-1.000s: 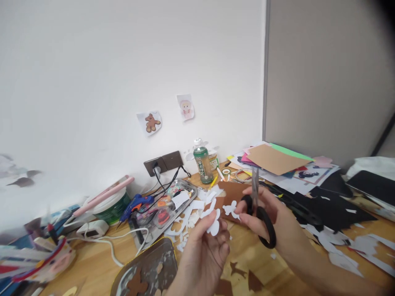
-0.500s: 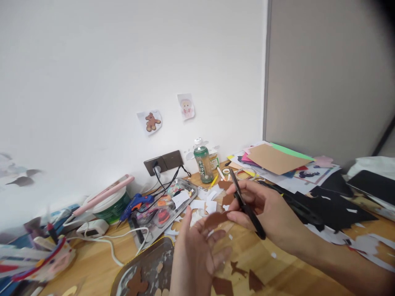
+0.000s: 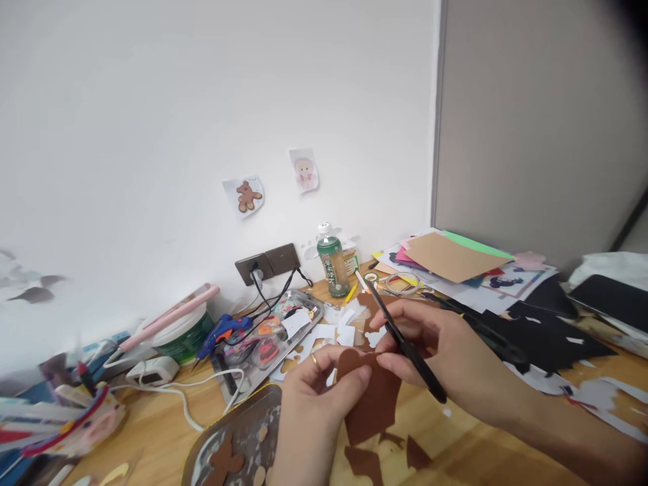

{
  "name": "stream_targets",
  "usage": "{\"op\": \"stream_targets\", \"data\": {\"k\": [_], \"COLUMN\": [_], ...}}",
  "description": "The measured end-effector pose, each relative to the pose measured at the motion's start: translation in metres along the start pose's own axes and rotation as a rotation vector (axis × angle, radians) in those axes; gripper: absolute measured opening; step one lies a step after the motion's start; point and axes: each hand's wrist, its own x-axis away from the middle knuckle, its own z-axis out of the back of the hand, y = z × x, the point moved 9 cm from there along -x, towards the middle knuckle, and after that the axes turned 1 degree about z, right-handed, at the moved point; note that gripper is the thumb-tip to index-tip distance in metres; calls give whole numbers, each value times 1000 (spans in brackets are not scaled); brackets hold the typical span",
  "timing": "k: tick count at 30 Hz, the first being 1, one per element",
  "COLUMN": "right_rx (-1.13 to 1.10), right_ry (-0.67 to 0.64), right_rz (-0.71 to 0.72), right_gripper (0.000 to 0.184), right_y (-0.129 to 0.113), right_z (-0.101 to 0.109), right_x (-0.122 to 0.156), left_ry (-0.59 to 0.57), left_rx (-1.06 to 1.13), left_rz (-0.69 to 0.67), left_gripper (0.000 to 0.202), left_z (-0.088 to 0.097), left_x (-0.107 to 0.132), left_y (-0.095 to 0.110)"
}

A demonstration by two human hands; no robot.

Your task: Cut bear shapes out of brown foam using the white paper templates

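My left hand (image 3: 324,405) pinches a brown piece of paper (image 3: 372,405) between thumb and fingers, with the sheet hanging below the thumb. In my right hand (image 3: 445,344) lies a pair of black-handled scissors (image 3: 412,358), seen edge-on, the blades pointing up and left. The right thumb and fingertips also touch the paper's upper edge. Brown paper scraps (image 3: 365,464) lie on the wooden table under the hands. A tray (image 3: 202,439) at the lower left holds brown and tan cut-out shapes.
White paper scraps (image 3: 347,335) and a green-labelled bottle (image 3: 333,263) stand behind the hands. Left are a glue gun (image 3: 223,335), white cable (image 3: 185,405) and pen holder (image 3: 96,422). Coloured sheets (image 3: 455,256) and black paper (image 3: 547,337) lie right.
My left hand has gone from palm up with spread fingers to gripping the brown paper, which now shows its broad face. The right hand keeps the scissors and has shifted slightly right.
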Motion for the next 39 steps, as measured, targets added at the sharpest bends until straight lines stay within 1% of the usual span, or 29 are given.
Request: {"op": "stream_targets", "data": {"k": [4,6,7,8,9,10,11,12,13,14,15,16,17,18,19,20,21,22,23,24,25,26,27,28,30,32,34,36,39], "right_rx": [-39,-41,-54,-77,-109,-141,-168,-183,-188,-186,-180,-171,-161,-152,-146,-142,-137,-132,-126,-122,-120,-117,-116,-115,-114,-113,-106,-83,-33], "right_ry": [-32,4,45,99,160,214,247,252,230,194,160,140,142,157,180,204,224,242,255,259,254,234,204,170,108,88,100,103,36], "right_rz": [16,34,45,57,61,55,38,18,-4,-24,-34,-35,-26,-18,-10,-4,-4,-7,-7,-5,1,5,7,6,-3,-7,1,11,19], "right_gripper": [31,28,27,26,26,27,28,31,33,36,37,37,36,35,33,31,30,29,29,28,28,28,28,27,26,27,30,35,44], "right_y": [1,1,1,0,0,1,3,5,7,10,11,12,12,12,12,11,11,11,12,12,12,12,13,14,16,18,19,20,26], "right_z": [-4,0,5,12,19,25,28,28,24,18,11,6,3,1,1,2,3,5,6,7,7,5,1,-2,-9,-10,-7,-3,-7], "right_x": [0,-2,-4,-5,-6,-6,-6,-6,-6,-5,-3,-2,0,2,3,3,3,3,3,3,3,2,2,2,3,4,5,7,11], "left_ry": [-61,-69,-50,-13,38,89,133,166,184,191,194,196,209,246,306,369,417,432,399,334,255,194,134,98,66,71,99,149,170], "left_rx": [1,-43,-91,-155,-238,-343,-466,-597,-730,-857,-969,-1057,-1111,-1111,-1049,-917,-720,-485,-244,-34,119,207,231,223,194,208,249,282,287], "left_rz": [23,13,-35,-139,-301,-515,-754,-985,-1177,-1311,-1401,-1459,-1493,-1503,-1489,-1441,-1346,-1200,-1011,-795,-574,-384,-232,-133,-29,19,50,56,68], "left_gripper": [16,16,16,14,10,7,11,21,29,36,39,41,41,42,43,45,46,45,41,36,32,30,33,36,36,33,31,29,19], "left_z": [-2,-2,0,4,9,11,11,8,3,-2,-6,-10,-12,-11,-7,2,15,29,40,43,39,32,22,15,5,2,2,7,12], "left_x": [-2,-4,-5,-5,-3,4,16,30,44,53,59,63,65,66,66,64,59,49,35,19,5,-2,-6,-6,-4,-2,-1,-1,1], "left_y": [-3,-4,-1,6,19,35,50,61,65,65,62,59,56,55,57,60,63,62,55,44,31,20,12,7,3,1,-2,-4,-6]}}
